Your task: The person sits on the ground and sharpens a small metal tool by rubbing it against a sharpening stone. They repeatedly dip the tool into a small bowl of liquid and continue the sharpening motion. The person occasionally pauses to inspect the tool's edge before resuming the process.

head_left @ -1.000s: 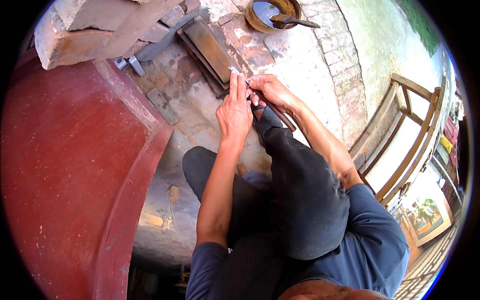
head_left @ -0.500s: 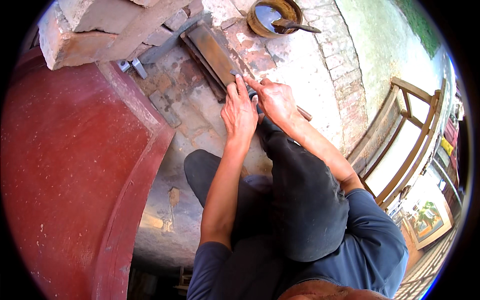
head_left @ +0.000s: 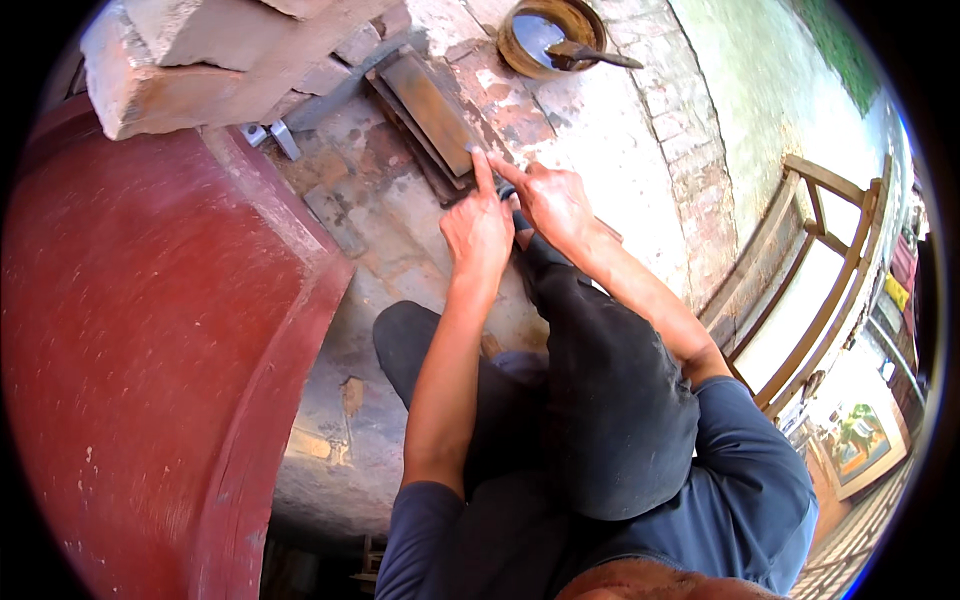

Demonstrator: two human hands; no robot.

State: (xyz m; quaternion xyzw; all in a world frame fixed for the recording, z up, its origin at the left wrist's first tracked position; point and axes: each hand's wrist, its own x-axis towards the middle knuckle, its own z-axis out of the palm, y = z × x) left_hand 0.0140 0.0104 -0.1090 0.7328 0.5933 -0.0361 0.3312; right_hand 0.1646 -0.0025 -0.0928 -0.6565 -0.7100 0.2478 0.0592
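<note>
Tool (head_left: 610,231) lies clasped under right fingers (head_left: 509,171); left fingers (head_left: 484,173), grip unclear, reach its tip at the brown block (head_left: 432,98).

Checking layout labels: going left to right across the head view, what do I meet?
Large red surface → brown rectangular block → left hand → right hand → wooden frame.

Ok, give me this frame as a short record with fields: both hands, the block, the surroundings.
Block: long, brown, flat-topped
Left grip: index finger extended at the block's near end
Right grip: closed on a brown-handled tool, mostly hidden
Bowl: holds liquid and a dark-handled implement
Left side: red surface
Right side: wooden frame
</note>
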